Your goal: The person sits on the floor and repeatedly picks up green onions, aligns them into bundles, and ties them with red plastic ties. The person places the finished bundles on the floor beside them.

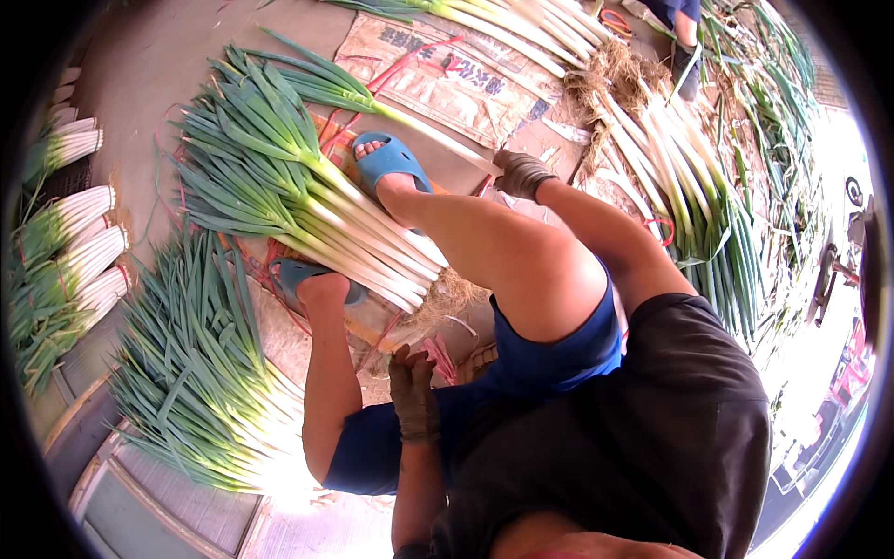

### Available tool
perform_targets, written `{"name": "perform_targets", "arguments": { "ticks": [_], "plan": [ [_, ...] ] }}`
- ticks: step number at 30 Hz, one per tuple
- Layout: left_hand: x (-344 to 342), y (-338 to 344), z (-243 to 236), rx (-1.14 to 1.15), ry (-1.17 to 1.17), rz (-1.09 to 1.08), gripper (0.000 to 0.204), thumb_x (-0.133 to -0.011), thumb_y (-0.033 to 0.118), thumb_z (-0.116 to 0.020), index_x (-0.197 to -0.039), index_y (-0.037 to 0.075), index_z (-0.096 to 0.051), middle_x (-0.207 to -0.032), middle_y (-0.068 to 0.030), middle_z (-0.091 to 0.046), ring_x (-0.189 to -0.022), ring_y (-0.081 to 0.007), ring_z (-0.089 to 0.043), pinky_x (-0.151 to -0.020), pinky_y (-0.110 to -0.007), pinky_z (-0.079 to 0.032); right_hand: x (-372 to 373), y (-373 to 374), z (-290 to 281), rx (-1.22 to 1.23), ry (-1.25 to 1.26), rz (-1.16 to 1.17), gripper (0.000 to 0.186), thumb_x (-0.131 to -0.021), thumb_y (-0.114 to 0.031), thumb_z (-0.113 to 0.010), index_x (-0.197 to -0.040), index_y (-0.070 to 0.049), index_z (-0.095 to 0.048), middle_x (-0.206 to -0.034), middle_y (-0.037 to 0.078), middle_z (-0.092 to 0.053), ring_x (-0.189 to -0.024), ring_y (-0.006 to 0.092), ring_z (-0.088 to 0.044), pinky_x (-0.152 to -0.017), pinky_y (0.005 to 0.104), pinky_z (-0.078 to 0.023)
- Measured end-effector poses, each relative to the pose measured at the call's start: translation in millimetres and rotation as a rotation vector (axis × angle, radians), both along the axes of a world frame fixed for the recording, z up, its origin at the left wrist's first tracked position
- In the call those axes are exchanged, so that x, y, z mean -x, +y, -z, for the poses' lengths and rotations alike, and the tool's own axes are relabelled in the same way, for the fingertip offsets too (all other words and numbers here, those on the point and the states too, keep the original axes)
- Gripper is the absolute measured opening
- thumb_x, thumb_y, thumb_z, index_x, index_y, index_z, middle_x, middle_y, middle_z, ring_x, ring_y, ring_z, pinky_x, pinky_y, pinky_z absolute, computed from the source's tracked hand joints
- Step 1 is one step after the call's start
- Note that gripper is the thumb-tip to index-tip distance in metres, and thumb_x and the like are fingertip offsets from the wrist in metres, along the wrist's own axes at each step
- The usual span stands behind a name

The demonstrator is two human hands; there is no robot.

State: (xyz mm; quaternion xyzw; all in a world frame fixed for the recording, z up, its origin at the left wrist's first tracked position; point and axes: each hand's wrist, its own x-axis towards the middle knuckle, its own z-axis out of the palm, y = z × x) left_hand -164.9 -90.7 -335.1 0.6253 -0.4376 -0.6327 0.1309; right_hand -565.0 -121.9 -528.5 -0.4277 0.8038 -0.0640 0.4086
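Observation:
My right hand [523, 175], in a grey-brown glove, is closed around the white lower end of a single leek [433, 140]. Its green leaves fan out toward the upper left, past my blue slipper [386, 163]. In a matching glove, my left hand [413, 391] is held beside my left knee, its fingers loosely bent and a little apart, with nothing visible in them. Between and beyond my feet lies a pile of leeks [345, 219], white stems and roots [452, 296] toward me. My other slipper [317, 282] rests against this pile's near side.
Another leek heap [214, 382] lies at left. Tied bundles [93, 247] line the far left. A printed sack [447, 74] covers the floor ahead. More leeks [689, 168] lie at right, near another person's foot [686, 70]. Red straps [410, 70] trail across the floor.

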Motion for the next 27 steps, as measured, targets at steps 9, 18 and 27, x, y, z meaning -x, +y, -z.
{"name": "perform_targets", "arguments": {
  "ticks": [9, 18, 27],
  "plan": [
    [136.2, -57.6, -74.9, 0.225, 0.403, 0.234, 0.035, -0.099, 0.022, -0.052, -0.130, 0.005, -0.049, -0.107, -0.0101, -0.061, -0.091, -0.0180, -0.061, -0.079, -0.029, -0.051, 81.7, 66.7, -205.4, 0.239, -0.672, 0.406, 0.032, -0.094, -0.028, -0.058, -0.106, 0.000, -0.066, -0.068, 0.001, -0.056, -0.056, 0.0090, -0.054, -0.050, 0.0256, -0.045],
    [260.4, 2.8, -152.8, -0.772, 0.870, -0.168, 0.024, -0.097, 0.033, -0.055, -0.105, 0.010, -0.054, -0.088, -0.0048, -0.059, -0.078, -0.0164, -0.058, -0.074, -0.034, -0.050, -46.2, 201.4, -399.8, 0.360, -0.652, 0.345, 0.044, -0.095, -0.035, -0.060, -0.118, 0.002, -0.062, -0.081, 0.004, -0.064, -0.067, 0.0114, -0.061, -0.061, 0.0258, -0.052],
    [122.7, -3.8, -177.6, -0.705, 0.865, 0.062, 0.020, -0.104, 0.027, -0.040, -0.098, 0.009, -0.049, -0.067, 0.0034, -0.044, -0.042, -0.0047, -0.038, -0.036, -0.021, -0.032, -133.1, 118.0, -356.9, 0.383, -1.071, 0.686, 0.046, -0.099, -0.042, -0.045, -0.097, 0.000, -0.062, -0.077, 0.007, -0.065, -0.061, 0.0158, -0.063, -0.054, 0.0293, -0.052]
  ]
}}
